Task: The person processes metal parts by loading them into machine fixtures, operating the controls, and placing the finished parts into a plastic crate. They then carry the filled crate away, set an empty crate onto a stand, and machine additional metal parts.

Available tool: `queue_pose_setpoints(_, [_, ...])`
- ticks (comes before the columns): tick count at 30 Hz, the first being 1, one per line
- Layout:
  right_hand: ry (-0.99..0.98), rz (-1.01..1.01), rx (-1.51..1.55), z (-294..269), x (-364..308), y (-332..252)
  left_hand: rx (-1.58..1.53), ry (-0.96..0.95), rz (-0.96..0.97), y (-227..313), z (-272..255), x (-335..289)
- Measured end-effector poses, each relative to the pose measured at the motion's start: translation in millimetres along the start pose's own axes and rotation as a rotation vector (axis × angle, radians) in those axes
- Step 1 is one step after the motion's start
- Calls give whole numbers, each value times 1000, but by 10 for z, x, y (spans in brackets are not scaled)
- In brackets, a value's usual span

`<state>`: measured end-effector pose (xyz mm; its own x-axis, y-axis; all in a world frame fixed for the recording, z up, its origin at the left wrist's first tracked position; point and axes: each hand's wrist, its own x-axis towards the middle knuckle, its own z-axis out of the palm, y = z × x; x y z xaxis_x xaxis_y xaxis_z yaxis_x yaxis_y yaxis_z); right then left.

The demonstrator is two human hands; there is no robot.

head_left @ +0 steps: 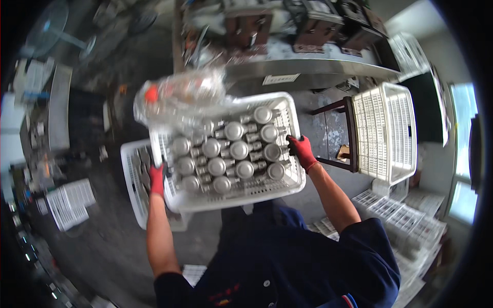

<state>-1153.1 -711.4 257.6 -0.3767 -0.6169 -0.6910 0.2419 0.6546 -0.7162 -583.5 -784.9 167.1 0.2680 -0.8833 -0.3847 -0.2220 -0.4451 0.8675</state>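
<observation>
A white plastic basket point(241, 201) is held in front of my body, one hand at each side. Several grey metal castings point(239, 150) with round caps lie in rows inside it. My left hand point(156, 180), in a red glove, is closed on the basket's left edge. On the right edge my right hand point(304, 152) grips the rim, its red glove dark at the fingertips. A crumpled clear plastic bag point(179, 97) with a red-orange patch overlaps the basket's far left corner and is blurred.
Below at left stands another white basket point(134, 190) with metal parts. A workbench point(313, 65) with brown machine blocks point(249, 28) runs along the far side. A white crate point(382, 133) rests by a dark stool point(352, 134) at right. Crates point(405, 226) pile up nearer.
</observation>
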Motion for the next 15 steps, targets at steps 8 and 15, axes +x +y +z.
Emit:
queue_pose_setpoints(8, [-94,-79,-71,56,271,245,869,390,286,575,36,-844])
queue_pose_setpoints(15, [-222,-203,-281,-190,444,254,814,594,428,467,-71,-2485])
